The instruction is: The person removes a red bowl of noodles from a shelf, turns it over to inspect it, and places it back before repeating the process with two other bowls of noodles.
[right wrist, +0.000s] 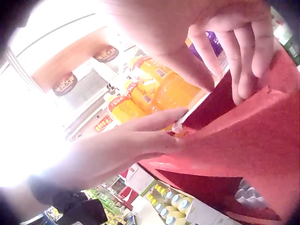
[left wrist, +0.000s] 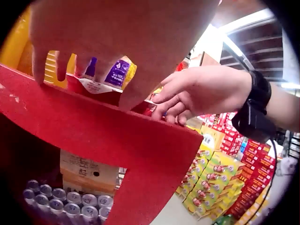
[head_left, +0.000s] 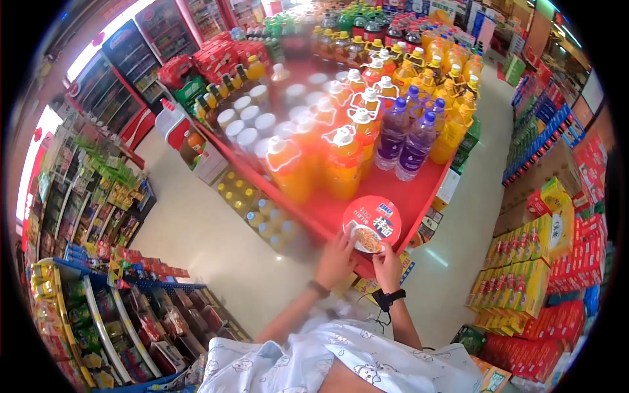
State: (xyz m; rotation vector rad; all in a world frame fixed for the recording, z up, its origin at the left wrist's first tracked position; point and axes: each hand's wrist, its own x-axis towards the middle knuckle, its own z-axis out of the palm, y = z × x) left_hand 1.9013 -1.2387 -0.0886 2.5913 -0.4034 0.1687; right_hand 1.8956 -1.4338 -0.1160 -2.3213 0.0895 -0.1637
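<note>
A white printed garment [head_left: 341, 350] fronts the red noodle bowl [head_left: 372, 215] on the corner of the red table [head_left: 419, 190], left hand [head_left: 335, 262] and right hand [head_left: 389, 268] at its near rim, whether pinching I cannot tell; keeping its base flat seems wise.

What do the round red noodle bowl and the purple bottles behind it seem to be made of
Noodle bowl: likely coated paper or plastic, I can't tell which; its printed surface looks smooth with little glare. Purple bottles: probably clear, glossy plastic, going by their see-through walls and bright highlights.
</note>
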